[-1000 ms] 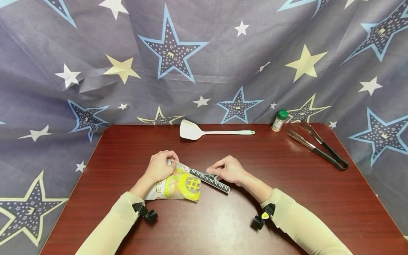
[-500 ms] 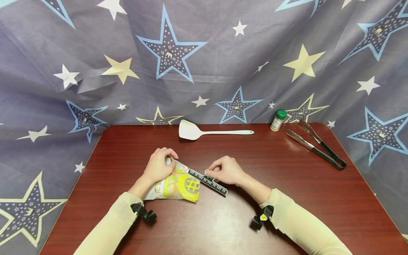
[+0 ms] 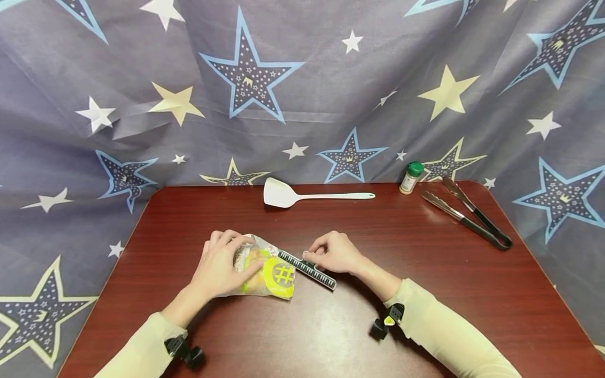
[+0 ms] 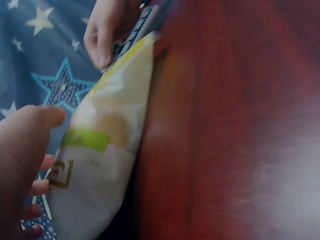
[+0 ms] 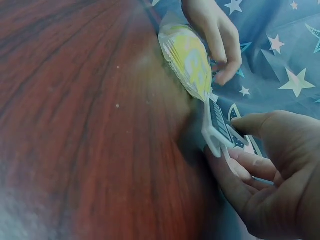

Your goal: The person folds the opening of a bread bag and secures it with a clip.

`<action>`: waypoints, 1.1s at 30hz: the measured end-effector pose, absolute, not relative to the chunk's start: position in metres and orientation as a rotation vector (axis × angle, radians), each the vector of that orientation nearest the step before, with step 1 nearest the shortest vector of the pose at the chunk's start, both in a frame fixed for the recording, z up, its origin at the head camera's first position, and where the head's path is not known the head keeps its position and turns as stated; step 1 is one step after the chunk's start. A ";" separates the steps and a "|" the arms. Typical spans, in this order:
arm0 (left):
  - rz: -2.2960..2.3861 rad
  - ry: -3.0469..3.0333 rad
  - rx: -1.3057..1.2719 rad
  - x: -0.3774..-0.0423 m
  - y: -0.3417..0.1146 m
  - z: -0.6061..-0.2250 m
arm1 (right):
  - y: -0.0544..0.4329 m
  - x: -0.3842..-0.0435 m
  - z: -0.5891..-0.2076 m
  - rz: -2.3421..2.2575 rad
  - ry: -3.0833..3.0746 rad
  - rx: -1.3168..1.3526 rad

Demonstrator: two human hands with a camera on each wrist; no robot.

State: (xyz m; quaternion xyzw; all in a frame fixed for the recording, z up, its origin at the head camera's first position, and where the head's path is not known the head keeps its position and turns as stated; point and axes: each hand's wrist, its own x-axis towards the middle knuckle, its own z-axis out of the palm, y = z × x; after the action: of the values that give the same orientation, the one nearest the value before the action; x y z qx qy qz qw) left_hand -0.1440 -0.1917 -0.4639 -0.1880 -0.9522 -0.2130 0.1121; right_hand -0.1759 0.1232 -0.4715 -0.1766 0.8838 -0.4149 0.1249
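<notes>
A yellow and white plastic food bag (image 3: 279, 275) lies on the table, its right-hand edge caught in a long clip (image 3: 307, 270) patterned like piano keys. My right hand (image 3: 336, 253) pinches the clip's handle between thumb and fingers, as the right wrist view also shows. Over the bag's left part is my left hand (image 3: 222, 265), fingers spread and thumb apart from them. In the left wrist view its thumb (image 4: 52, 117) stands off the bag, while the other fingertips show along the bag's far side.
A white spatula (image 3: 281, 194) lies along the table's back edge. To its right stand a green-capped seasoning bottle (image 3: 410, 178) and, lying spread, metal tongs (image 3: 477, 223) with black handles. A starry cloth (image 3: 321, 94) hangs behind the table.
My left hand has let go of the bag's top corner and shifted left and toward me, its fingers spreading. The right hand keeps its pinch on the clip, nearly still.
</notes>
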 end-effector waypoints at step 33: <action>-0.466 -2.970 -0.416 -0.097 -0.190 -0.464 | 0.123 -0.182 -0.475 -1.502 2.123 -0.283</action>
State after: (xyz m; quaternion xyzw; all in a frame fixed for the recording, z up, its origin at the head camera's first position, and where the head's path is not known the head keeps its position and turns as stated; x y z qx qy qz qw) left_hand -0.0966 -0.1899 -0.4639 -0.1370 -0.9772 -0.1532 0.0535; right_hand -0.1817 0.1235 -0.4753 -0.1043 0.7836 -0.5546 0.2597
